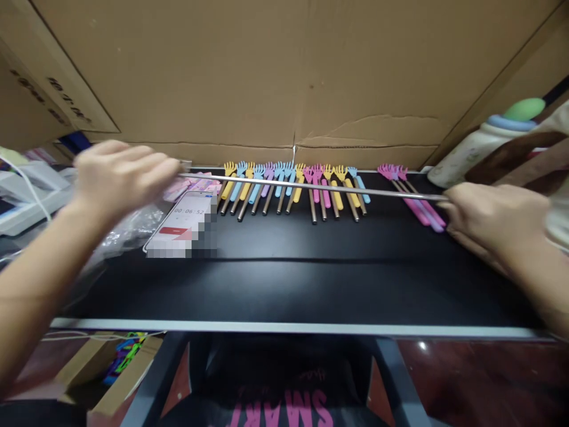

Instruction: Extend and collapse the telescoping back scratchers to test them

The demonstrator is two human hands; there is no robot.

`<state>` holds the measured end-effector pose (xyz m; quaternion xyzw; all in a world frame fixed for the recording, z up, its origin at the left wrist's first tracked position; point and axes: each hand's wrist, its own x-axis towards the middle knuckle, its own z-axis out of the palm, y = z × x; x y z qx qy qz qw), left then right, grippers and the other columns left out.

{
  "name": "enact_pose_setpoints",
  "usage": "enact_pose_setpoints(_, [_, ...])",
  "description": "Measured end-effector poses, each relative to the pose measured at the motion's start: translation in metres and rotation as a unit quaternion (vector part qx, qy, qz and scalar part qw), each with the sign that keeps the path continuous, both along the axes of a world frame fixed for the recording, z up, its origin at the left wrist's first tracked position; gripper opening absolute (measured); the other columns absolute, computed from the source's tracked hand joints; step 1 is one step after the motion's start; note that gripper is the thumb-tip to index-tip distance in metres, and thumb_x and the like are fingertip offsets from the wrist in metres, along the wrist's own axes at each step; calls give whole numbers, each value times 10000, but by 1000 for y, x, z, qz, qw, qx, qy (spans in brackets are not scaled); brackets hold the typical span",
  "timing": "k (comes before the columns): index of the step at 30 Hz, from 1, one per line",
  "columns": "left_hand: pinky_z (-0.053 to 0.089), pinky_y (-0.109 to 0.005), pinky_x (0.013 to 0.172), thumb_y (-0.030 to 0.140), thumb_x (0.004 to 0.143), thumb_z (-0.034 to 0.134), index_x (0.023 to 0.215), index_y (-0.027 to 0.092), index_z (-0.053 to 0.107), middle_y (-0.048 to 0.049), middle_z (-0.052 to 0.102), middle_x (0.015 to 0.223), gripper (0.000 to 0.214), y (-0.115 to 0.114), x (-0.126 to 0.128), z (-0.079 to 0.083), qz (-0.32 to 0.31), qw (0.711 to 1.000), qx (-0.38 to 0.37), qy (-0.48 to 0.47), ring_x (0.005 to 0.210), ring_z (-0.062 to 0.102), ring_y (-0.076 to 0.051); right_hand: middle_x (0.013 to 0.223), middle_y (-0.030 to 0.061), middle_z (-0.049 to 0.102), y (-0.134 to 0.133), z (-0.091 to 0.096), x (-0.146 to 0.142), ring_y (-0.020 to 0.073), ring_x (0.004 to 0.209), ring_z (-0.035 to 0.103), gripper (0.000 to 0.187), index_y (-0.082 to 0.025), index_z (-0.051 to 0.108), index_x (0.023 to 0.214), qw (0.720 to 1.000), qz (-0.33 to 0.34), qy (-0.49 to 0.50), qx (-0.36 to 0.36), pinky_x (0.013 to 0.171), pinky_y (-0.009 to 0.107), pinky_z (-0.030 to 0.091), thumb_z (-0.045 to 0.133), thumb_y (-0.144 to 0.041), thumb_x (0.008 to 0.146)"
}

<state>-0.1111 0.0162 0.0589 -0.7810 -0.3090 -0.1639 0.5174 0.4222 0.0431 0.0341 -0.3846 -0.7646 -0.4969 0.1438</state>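
Observation:
A long thin metal rod (275,182), apparently an extended telescopic back scratcher, stretches almost level above the table between my hands. My left hand (120,178) is closed around its left end, and my right hand (495,222) grips the right end. Both ends are hidden in my fists. Behind and below the rod, several short back scratchers (245,192) lie in a row, with claw heads and handles in yellow, blue, purple and pink. Near my right hand lies a small group of pink and purple back scratchers (420,213).
A phone (182,219) showing a timer lies at left, beside clear plastic bags (128,228). Cardboard (275,77) walls the back of the black table (284,290). A white bottle (471,148) stands at right. Below left is an open box (133,385) of colourful items.

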Motion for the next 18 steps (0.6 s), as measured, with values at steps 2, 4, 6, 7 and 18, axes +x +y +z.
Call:
enact_pose_setpoints(2, [195, -215, 458, 132, 786, 475, 515, 178, 361, 33, 349, 456, 298, 0, -28, 5, -12, 999, 32, 13, 486, 329, -112, 455, 30, 445, 3, 0, 30, 126, 445, 312, 515, -194, 457, 529, 1000, -18, 5, 9, 449, 244, 148, 285, -518, 890])
enact_pose_setpoints(4, [183, -207, 449, 113, 763, 470, 509, 178, 351, 35, 334, 457, 287, 0, -43, 6, -34, 997, 59, 25, 477, 310, -105, 468, 46, 453, 2, 1, 45, 137, 461, 325, 491, -196, 513, 564, 997, -75, 12, -15, 448, 248, 148, 291, -512, 867])
enact_pose_setpoints(6, [174, -200, 439, 99, 748, 471, 509, 179, 348, 36, 325, 457, 281, -1, -49, 6, -43, 996, 76, 34, 472, 300, -104, 486, 58, 464, 1, 2, 48, 142, 484, 343, 464, -192, 568, 609, 990, -134, 22, -47, 456, 247, 157, 327, -513, 842])
enact_pose_setpoints(7, [174, -196, 434, 95, 744, 476, 509, 180, 348, 36, 324, 456, 281, -1, -50, 6, -44, 995, 80, 38, 473, 303, -104, 488, 60, 463, 1, 3, 48, 142, 492, 346, 452, -188, 584, 620, 986, -154, 25, -60, 460, 245, 162, 350, -511, 832])
enact_pose_setpoints(18, [240, -196, 441, 105, 802, 489, 552, 187, 365, 49, 403, 444, 291, 5, -48, -3, -23, 993, 109, 29, 484, 348, -100, 770, 118, 645, 14, -1, 33, 140, 623, 437, 293, -147, 666, 842, 950, -256, 69, -162, 534, 262, 216, 512, -395, 819])
